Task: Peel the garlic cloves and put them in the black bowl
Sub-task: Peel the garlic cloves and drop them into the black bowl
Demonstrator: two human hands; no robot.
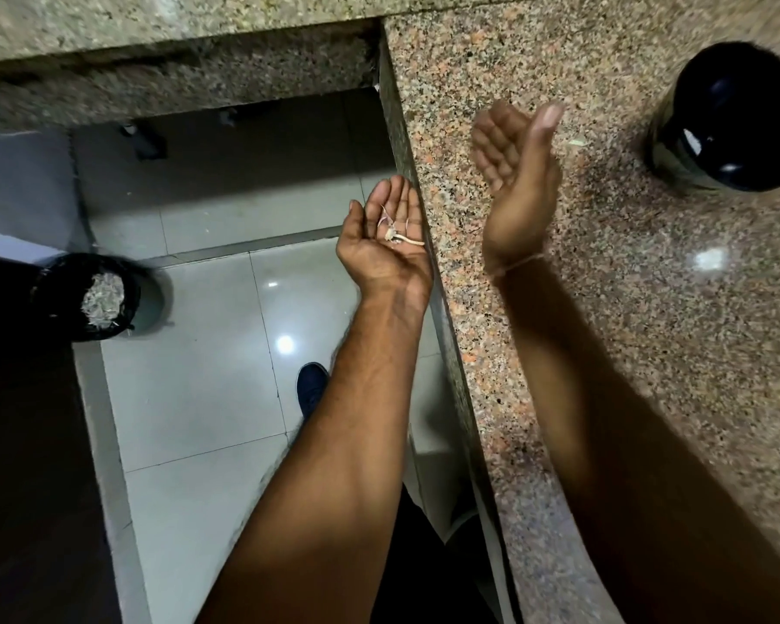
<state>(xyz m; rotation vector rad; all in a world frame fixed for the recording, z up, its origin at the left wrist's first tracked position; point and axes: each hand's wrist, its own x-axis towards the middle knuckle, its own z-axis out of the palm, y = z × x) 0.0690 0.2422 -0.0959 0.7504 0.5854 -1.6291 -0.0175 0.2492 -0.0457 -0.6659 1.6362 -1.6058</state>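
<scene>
Head view: the left hand [386, 236] is cupped palm-up just off the counter [604, 308] edge, fingers together, cradling skins [395, 229]. The right hand [514, 173], fingers loosely curved and empty, hovers over the counter. The bowl [730, 119] sits near the far right edge. Peeling looks finished; next, likely tip the skins into the bin [93, 297] on the floor.

Left of my speckled granite worktop [582, 308] I see glossy grey floor tiles [208, 398] with lamp glare, and a black-lined bin [95, 297].

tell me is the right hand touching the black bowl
Apart. The head view shows the right hand raised over the granite counter, with a wide stretch of bare counter between it and the black bowl.
</scene>
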